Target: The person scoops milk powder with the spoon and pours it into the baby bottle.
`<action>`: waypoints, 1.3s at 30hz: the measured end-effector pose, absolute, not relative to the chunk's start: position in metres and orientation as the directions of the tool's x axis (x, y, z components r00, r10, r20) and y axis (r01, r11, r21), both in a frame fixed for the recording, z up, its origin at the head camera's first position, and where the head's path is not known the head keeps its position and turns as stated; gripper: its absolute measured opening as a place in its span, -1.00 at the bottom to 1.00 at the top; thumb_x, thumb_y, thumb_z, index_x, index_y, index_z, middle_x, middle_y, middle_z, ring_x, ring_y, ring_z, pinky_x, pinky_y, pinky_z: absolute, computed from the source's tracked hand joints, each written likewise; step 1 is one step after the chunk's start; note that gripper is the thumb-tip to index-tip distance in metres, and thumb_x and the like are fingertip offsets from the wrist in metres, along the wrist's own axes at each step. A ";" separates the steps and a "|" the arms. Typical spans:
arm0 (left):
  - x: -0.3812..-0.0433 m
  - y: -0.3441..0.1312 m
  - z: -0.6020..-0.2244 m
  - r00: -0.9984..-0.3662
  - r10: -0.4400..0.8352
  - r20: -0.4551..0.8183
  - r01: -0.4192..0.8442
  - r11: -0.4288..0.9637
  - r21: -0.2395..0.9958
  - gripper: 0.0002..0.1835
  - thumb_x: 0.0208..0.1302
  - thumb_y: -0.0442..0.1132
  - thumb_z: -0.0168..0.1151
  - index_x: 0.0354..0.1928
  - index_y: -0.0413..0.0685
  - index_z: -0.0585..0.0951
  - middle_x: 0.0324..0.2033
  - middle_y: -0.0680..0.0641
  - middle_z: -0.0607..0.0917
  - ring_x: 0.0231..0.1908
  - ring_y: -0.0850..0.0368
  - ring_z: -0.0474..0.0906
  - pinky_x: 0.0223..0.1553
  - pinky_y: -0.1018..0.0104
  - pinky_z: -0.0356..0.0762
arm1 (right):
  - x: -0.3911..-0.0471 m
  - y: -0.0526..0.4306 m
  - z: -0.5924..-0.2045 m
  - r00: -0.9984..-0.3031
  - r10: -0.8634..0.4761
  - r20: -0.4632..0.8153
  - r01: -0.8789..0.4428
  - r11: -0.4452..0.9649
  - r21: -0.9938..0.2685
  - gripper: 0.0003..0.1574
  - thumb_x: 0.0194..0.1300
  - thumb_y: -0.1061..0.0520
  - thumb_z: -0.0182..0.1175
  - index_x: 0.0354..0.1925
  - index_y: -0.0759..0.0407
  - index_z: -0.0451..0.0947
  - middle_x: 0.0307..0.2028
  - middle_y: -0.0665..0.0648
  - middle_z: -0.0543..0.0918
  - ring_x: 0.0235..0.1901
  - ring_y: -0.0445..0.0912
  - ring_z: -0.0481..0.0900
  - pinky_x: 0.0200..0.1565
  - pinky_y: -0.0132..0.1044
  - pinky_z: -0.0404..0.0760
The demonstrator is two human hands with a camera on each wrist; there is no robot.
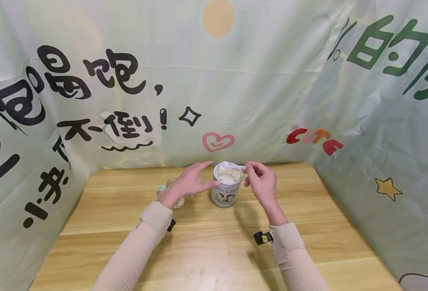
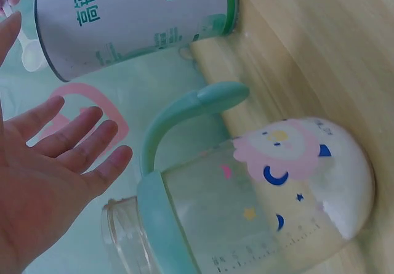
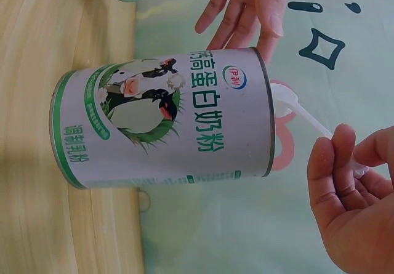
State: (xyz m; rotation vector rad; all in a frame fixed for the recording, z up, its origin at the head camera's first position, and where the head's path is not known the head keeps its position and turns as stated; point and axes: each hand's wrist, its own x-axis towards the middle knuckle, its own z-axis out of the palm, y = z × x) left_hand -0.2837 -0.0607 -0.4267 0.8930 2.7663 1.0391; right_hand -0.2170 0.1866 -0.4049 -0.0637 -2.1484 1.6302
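A milk powder can stands upright on the wooden table, its top open and pale powder showing inside. My right hand pinches the handle of a small white scoop, whose bowl is over the can's mouth. To the left of the can is my left hand, fingers spread and holding nothing, fingertips close to the rim. Below that hand, and partly hidden by it in the head view, a baby bottle with mint-green handles stands uncapped. White powder lies in its bottom.
The wooden table ends at a printed cloth backdrop behind and at both sides. Both forearms reach in from the front, with a small black wrist device by the right cuff.
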 end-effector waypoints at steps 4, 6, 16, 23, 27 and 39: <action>-0.284 -0.057 -0.427 -0.833 0.536 0.139 0.492 0.603 0.628 0.03 0.26 0.38 0.37 0.62 0.04 0.27 0.57 -0.16 0.37 0.56 -0.23 0.27 0.55 -0.27 0.26 | -0.217 0.189 -0.406 -0.905 0.299 0.302 -0.210 0.301 -0.930 -0.76 0.52 0.07 0.27 -0.09 0.22 0.76 -0.35 0.10 0.80 -0.67 -0.22 0.58 -0.63 -0.43 0.45; -0.284 -0.054 -0.428 -0.834 0.536 0.134 0.489 0.602 0.631 0.03 0.25 0.38 0.38 0.62 0.04 0.28 0.57 -0.15 0.37 0.56 -0.23 0.28 0.54 -0.27 0.27 | -0.216 0.190 -0.408 -0.908 0.298 0.296 -0.204 0.304 -0.931 -0.76 0.52 0.08 0.26 -0.08 0.22 0.75 -0.35 0.08 0.80 -0.66 -0.22 0.59 -0.62 -0.42 0.47; -0.285 -0.045 -0.431 -0.840 0.529 0.121 0.480 0.621 0.620 0.03 0.25 0.37 0.39 0.62 0.06 0.28 0.55 -0.16 0.40 0.55 -0.22 0.29 0.53 -0.28 0.29 | -0.215 0.194 -0.411 -0.920 0.278 0.277 -0.177 0.335 -0.926 -0.77 0.51 0.11 0.24 -0.08 0.21 0.75 -0.37 0.02 0.77 -0.63 -0.19 0.61 -0.61 -0.41 0.45; -0.285 -0.040 -0.431 -0.846 0.517 0.129 0.475 0.624 0.620 0.01 0.27 0.36 0.39 0.61 0.02 0.29 0.53 -0.18 0.42 0.53 -0.22 0.33 0.52 -0.24 0.33 | -0.217 0.195 -0.413 -0.926 0.263 0.271 -0.166 0.361 -0.918 -0.80 0.47 0.15 0.24 -0.09 0.19 0.76 -0.38 0.07 0.77 -0.64 -0.18 0.61 -0.61 -0.43 0.41; -0.285 -0.038 -0.431 -0.849 0.513 0.128 0.474 0.630 0.615 0.01 0.28 0.35 0.39 0.61 0.00 0.29 0.52 -0.20 0.43 0.52 -0.23 0.34 0.51 -0.23 0.34 | -0.218 0.196 -0.414 -0.931 0.248 0.266 -0.158 0.381 -0.911 -0.79 0.46 0.12 0.26 -0.09 0.18 0.77 -0.52 0.04 0.72 -0.64 -0.16 0.60 -0.64 -0.43 0.35; -0.286 -0.036 -0.432 -0.844 0.517 0.141 0.482 0.618 0.621 0.01 0.28 0.32 0.40 0.61 -0.04 0.29 0.52 -0.21 0.44 0.52 -0.24 0.35 0.51 -0.24 0.34 | -0.221 0.196 -0.411 -0.966 0.117 0.230 -0.129 0.553 -0.823 -0.64 0.51 0.09 0.23 0.12 0.22 0.76 -0.31 0.26 0.78 -0.57 -0.14 0.61 -0.54 -0.36 0.53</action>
